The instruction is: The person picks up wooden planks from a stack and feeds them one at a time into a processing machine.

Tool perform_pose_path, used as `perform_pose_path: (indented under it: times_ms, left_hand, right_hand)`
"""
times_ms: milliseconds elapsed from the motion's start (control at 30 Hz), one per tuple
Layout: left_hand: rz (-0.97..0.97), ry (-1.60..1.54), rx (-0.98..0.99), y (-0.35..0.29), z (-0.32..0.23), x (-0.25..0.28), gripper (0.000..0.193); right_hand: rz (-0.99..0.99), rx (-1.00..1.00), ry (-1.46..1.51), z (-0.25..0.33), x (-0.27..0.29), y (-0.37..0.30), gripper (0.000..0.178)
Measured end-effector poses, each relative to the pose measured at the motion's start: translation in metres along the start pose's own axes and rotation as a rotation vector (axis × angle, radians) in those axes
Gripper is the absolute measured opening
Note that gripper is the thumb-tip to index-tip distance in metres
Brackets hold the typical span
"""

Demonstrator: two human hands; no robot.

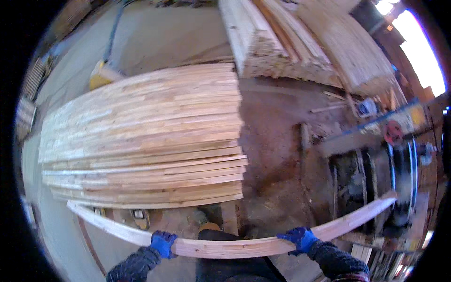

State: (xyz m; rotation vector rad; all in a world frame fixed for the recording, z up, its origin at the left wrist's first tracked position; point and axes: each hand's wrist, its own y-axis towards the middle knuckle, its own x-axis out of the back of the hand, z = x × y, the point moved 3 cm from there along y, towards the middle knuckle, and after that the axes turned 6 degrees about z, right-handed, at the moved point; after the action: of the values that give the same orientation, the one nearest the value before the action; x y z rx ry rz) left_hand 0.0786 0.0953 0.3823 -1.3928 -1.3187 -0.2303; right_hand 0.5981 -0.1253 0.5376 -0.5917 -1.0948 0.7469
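Note:
A long pale wooden board lies across the front of my body, held level in both hands. My left hand, in a blue work glove, is closed round it left of the middle. Farther right, my right hand, gloved the same way, grips the board with the fingers over its upper edge. The board's right end reaches over a machine with metal rails. Just beyond its left end spreads a broad stack of similar boards, laid side by side with uneven right ends.
Large piles of timber stand at the far right. A red handwheel sits on the machine at right. Beyond the stack, at far left, is a yellow-based object with a blue pole. Scrap pieces lie on the floor near the machine.

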Motion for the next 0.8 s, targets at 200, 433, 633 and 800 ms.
perform_pose_path:
  times_ms: [200, 433, 633, 800]
  left_hand:
    - [-0.3, 0.09, 0.069, -0.016, -0.152, 0.091, 0.091]
    - [-0.448, 0.226, 0.16, 0.052, -0.345, 0.191, 0.112]
    - [-0.301, 0.131, 0.086, 0.128, -0.443, 0.215, 0.11]
    - [-0.411, 0.134, -0.064, 0.143, -0.48, 0.204, 0.106]
  right_hand:
    - [-0.458, 0.016, -0.096, -0.081, -0.015, -0.129, 0.101]
    - [-1.036, -0.241, -0.231, -0.159, -0.009, -0.243, 0.087]
    - [-0.966, 0.176, -0.173, -0.108, -0.014, -0.189, 0.102]
    - [-0.612, 0.057, -0.241, -0.077, 0.003, -0.161, 0.11]
